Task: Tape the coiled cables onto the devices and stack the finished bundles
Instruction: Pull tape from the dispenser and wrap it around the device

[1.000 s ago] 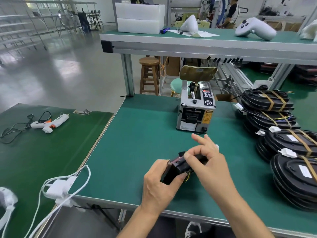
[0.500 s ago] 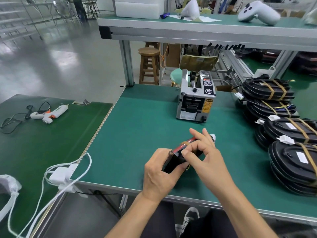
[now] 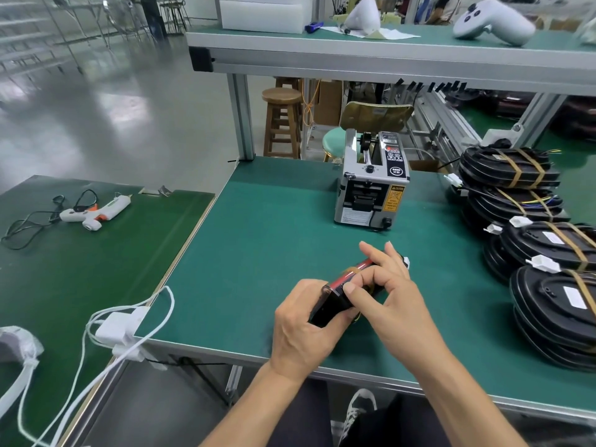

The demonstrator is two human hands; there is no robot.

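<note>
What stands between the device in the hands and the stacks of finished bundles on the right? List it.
Nothing visible. The device, held by the left hand and right hand, has only bare green mat between it and the stacked bundles.

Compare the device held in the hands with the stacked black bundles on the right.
The held device is off the mat, tilted, gripped by the left hand and right hand; the stacked bundles lie flat, untouched. The held device shows a red edge; the stacked bundles are all black with tan tape straps. Both are dark and sit over the same green bench.
</note>
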